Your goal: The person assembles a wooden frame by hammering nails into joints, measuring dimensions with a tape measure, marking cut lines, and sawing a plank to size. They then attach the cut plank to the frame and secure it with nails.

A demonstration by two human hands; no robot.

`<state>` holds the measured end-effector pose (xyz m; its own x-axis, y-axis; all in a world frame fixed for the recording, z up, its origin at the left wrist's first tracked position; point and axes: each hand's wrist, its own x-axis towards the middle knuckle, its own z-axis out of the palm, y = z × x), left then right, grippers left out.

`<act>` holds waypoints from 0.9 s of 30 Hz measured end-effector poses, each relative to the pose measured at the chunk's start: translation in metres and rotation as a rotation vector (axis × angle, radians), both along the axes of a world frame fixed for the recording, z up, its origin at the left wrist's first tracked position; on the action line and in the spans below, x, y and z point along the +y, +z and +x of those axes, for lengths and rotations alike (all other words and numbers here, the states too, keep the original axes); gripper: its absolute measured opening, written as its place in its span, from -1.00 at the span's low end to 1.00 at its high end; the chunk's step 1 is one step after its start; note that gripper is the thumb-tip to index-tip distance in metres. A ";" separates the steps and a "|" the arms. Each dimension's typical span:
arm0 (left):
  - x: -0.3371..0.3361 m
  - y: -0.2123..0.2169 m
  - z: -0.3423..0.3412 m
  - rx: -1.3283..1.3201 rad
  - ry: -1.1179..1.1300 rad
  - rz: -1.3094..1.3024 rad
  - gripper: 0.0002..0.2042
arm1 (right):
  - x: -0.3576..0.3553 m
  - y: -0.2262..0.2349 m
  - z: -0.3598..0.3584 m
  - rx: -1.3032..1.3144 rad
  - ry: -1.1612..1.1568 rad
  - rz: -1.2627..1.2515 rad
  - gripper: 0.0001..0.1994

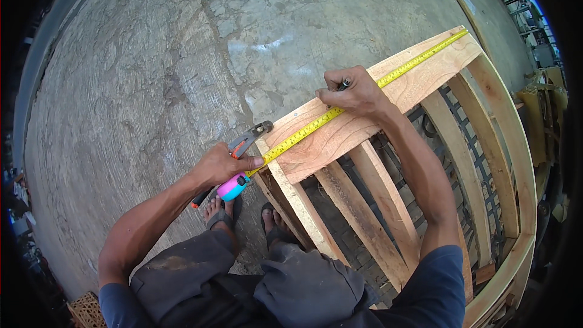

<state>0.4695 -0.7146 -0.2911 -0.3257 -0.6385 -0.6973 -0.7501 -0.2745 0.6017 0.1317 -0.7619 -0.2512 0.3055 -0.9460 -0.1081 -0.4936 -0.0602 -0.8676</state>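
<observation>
My left hand (220, 166) is closed around a hammer (261, 128), its grey head at the board's near end and the orange-and-black handle passing under my palm. The left thumb presses on the yellow blade of a tape measure (232, 187), whose pink and teal case sits just below that hand. The blade (421, 58) runs out along a wide wooden board (358, 123) to its far right end. My right hand (358, 92) rests over the blade near mid-board, fingers curled around a dark pen-like marker (344, 84); most of it is hidden.
The board tops a wooden frame with several slats (364, 218) stretching to the right and toward me. My sandalled feet (220, 212) stand on rough concrete (152, 85) beside its left end. Cardboard pieces (537, 115) and a metal rack (528, 18) are at the far right.
</observation>
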 end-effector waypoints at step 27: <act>0.000 0.009 -0.005 0.032 0.038 0.069 -0.37 | 0.001 -0.003 -0.004 0.010 0.019 -0.026 -0.64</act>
<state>0.4648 -0.7144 -0.2818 -0.3250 -0.6015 -0.7298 -0.7193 -0.3437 0.6037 0.1275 -0.7609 -0.2546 0.3220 -0.9428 -0.0863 -0.5009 -0.0923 -0.8606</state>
